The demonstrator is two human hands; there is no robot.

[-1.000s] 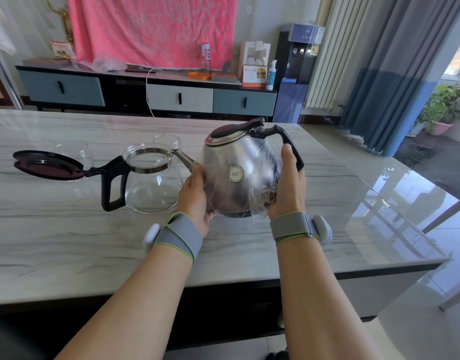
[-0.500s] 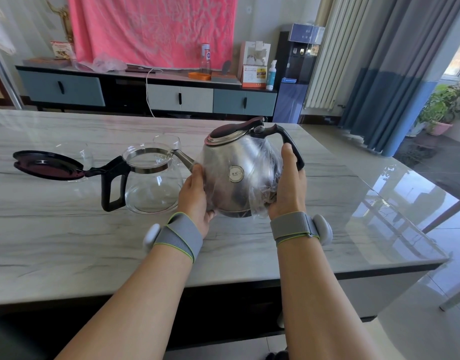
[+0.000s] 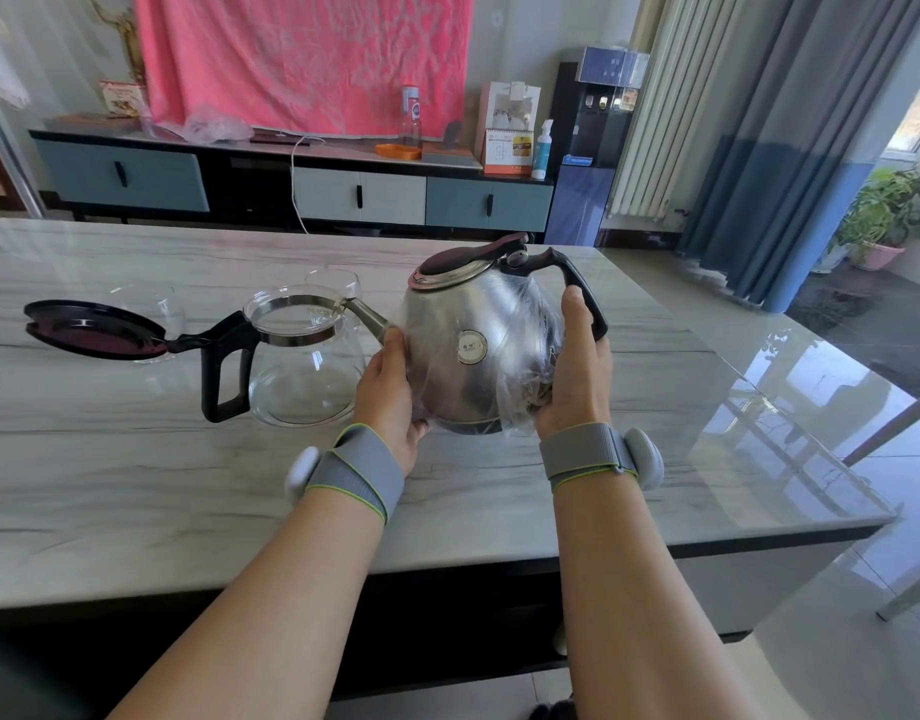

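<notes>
A steel kettle (image 3: 447, 376) with a dark lid and black handle, wrapped in clear plastic film, is held between both hands just above the marble table (image 3: 136, 470). My left hand (image 3: 390, 392) cups its left side below the spout. My right hand (image 3: 575, 376) cups the right side, fingers reaching up beside the handle. The kettle leans left, and its spout tip sits over the rim of a glass pot (image 3: 302, 381). That pot stands on the table with its black lid (image 3: 94, 330) flipped open to the left.
Two small clear glass cups (image 3: 333, 283) (image 3: 156, 304) stand behind the glass pot. The table's right edge is close to my right forearm, with a chair leg (image 3: 894, 433) beyond it. A low cabinet (image 3: 359, 194) runs along the far wall.
</notes>
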